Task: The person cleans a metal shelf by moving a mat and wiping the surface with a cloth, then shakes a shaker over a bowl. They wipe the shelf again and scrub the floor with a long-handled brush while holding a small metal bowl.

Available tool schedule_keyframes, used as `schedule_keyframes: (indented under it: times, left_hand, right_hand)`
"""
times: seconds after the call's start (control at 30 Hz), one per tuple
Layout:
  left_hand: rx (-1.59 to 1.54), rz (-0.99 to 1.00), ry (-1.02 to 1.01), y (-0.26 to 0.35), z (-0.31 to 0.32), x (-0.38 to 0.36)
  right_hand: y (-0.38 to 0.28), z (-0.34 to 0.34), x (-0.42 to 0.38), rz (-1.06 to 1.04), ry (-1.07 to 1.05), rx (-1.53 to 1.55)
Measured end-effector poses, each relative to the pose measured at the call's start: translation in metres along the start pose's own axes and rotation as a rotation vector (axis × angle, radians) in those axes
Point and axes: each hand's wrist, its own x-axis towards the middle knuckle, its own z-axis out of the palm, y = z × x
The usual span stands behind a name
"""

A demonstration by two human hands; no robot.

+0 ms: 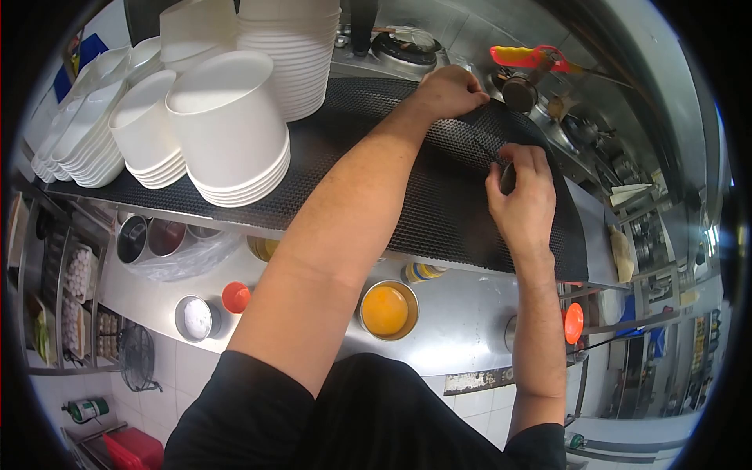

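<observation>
Black mesh mat [439, 196] – long axis along shelf, textured. Left hand [448, 92] pinching far edge; right hand [521, 192] closed around small dark object – unclear.

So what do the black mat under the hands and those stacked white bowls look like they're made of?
The black mat looks like rubber or soft plastic mesh: matte, with a fine grid texture, and it follows the shelf. The left hand presses on it. The stacked white bowls look like glazed ceramic or melamine: smooth, faintly glossy, thick-rimmed; which one is unclear.
</observation>
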Motion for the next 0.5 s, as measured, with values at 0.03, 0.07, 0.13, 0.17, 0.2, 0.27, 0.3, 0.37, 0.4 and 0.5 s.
schedule_keyframes:
  times: [0.03, 0.07, 0.13, 0.17, 0.2, 0.27, 0.3, 0.37, 0.4, 0.5]
  left_hand:
    - [0.000, 0.019, 0.023, 0.000, 0.000, -0.001]
    - [0.000, 0.037, 0.045, 0.000, 0.000, -0.002]
    - [0.001, 0.041, 0.047, -0.003, 0.002, 0.000]
    - [0.001, 0.045, 0.047, -0.004, 0.003, 0.001]
    - [-0.006, 0.045, 0.045, -0.004, 0.004, 0.001]
    - [-0.019, 0.047, 0.045, -0.005, 0.004, 0.002]
    - [-0.020, 0.044, 0.043, -0.004, 0.003, 0.001]
    - [-0.021, 0.037, 0.040, -0.002, 0.001, -0.001]
    - [-0.018, 0.043, 0.044, -0.003, 0.002, 0.000]
    - [-0.018, 0.051, 0.050, -0.005, 0.004, 0.001]
  right_hand:
    - [-0.001, -0.001, 0.001, 0.009, -0.007, 0.001]
    - [-0.001, -0.002, 0.002, -0.003, 0.000, -0.011]
    - [0.000, -0.003, 0.004, -0.025, 0.016, -0.038]
    - [0.000, -0.002, 0.004, -0.018, 0.013, -0.035]
    - [0.000, -0.001, 0.004, -0.011, 0.012, -0.033]
    - [0.001, 0.000, 0.005, -0.003, 0.009, -0.027]
    - [0.002, 0.001, 0.005, -0.002, 0.006, -0.022]
    - [0.003, 0.004, 0.005, -0.009, 0.003, -0.028]
    - [0.004, 0.005, 0.004, -0.016, 0.003, -0.039]
    - [0.001, 0.007, 0.004, -0.047, -0.003, -0.089]
